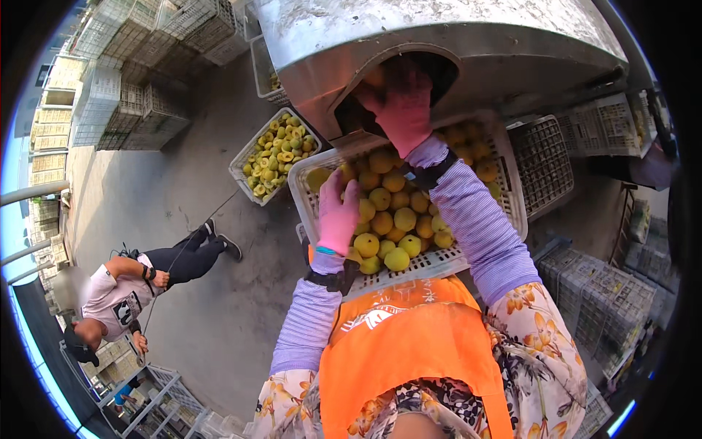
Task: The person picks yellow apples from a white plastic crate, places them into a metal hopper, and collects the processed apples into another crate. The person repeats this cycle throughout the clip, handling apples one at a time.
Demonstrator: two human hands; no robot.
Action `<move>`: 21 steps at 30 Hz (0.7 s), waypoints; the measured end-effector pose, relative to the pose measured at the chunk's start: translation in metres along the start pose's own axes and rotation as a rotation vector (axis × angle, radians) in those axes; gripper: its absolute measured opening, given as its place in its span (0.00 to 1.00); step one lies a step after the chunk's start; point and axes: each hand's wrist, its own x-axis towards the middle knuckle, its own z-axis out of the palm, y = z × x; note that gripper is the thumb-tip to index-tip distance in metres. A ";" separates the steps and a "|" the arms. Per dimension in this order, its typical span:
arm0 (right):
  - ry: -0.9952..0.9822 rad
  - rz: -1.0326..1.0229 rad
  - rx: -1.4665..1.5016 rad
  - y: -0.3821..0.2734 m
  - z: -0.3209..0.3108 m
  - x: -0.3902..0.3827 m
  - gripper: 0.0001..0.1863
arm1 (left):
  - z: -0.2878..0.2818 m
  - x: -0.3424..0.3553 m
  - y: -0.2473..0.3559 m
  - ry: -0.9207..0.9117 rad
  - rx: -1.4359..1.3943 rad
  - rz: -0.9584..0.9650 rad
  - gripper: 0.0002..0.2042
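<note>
My right hand [402, 110], in a pink glove, reaches into a round opening [347, 110] in a metal machine [519, 44], fingers round a dimly seen orange-yellow fruit [374, 76]. Below the opening, a white plastic crate [519, 208] holds several round yellow fruits [404, 218]. At the crate's left side, my left hand [338, 212], also pink-gloved, lies over the fruit with its fingers apart and slightly bent; nothing is visibly gripped in it.
A crate [241, 172] of cut fruit pieces stands left of mine. A dark crate [541, 164] sits right. A person [124, 300] at lower left holds a cord. Stacked crates [131, 110] stand upper left, more [592, 307] at lower right.
</note>
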 end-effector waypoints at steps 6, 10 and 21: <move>-0.321 0.032 0.267 0.001 -0.066 0.054 0.23 | 0.054 -0.001 -0.009 -0.167 0.926 0.371 0.35; -0.521 0.125 0.162 0.057 -0.107 -0.032 0.21 | 0.074 -0.006 -0.040 -0.342 1.059 0.532 0.36; -1.014 0.269 -0.116 0.076 -0.012 -0.087 0.37 | 0.056 0.060 -0.006 -0.586 0.375 -0.022 0.37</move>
